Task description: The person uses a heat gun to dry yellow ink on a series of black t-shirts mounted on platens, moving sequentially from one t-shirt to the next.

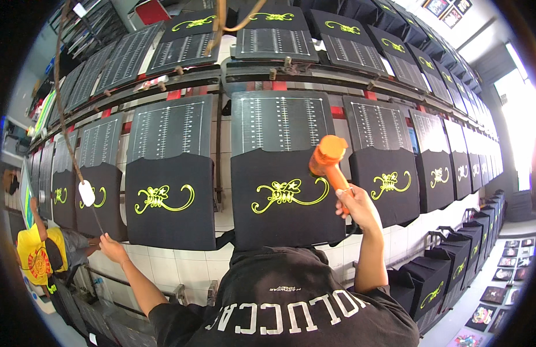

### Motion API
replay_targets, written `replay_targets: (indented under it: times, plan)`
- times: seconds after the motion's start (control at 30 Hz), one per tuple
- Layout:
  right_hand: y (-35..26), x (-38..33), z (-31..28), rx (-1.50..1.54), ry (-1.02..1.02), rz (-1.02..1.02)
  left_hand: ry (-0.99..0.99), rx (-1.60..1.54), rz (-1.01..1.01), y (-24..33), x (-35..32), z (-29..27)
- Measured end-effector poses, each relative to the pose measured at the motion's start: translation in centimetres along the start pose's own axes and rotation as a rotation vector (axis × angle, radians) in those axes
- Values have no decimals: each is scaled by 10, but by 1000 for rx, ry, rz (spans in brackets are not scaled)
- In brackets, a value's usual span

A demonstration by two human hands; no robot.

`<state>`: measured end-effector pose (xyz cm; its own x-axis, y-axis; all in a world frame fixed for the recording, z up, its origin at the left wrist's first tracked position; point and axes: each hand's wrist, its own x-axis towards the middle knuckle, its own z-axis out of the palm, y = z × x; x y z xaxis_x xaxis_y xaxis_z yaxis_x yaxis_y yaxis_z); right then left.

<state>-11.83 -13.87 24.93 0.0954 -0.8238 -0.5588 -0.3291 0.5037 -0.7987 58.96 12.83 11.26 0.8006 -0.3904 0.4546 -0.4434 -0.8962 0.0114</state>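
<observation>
My right hand (359, 207) is closed round the handle of an orange hair dryer (328, 155). The dryer is held above the right edge of a black shirt (285, 225), apart from the cloth as far as I can tell. That shirt lies stretched over a dark board (281, 118) with white ruler marks and bears a neon yellow-green line print (290, 195). Out to the left, my left hand (113, 248) pinches a thin dark cord (96, 220). The cord leads up to a white connector (87, 194) hanging from a brown cable (68, 136).
More printed black shirts (168, 202) on boards stand in rows left, right and beyond a dark rail (268, 76). A person in a yellow shirt (41, 254) is at the far left. Behind me runs another row of shirts (433, 283). Another cable (221, 20) hangs at the top.
</observation>
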Motion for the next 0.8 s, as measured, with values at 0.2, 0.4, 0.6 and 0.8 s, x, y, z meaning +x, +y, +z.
replay_targets:
  times: [0.2,0.4,0.6,0.8]
  plan:
    - [31,-14,-24,154,60,26,-159,-74,-177,17,6,31]
    - [33,-20,-11,133,118,13,-86,-219,-183,20,-4,59]
    - [37,-21,-10,119,113,34,-177,-265,-155,38,-28,67]
    - [37,-20,-9,127,97,37,-203,-318,-134,51,-40,64]
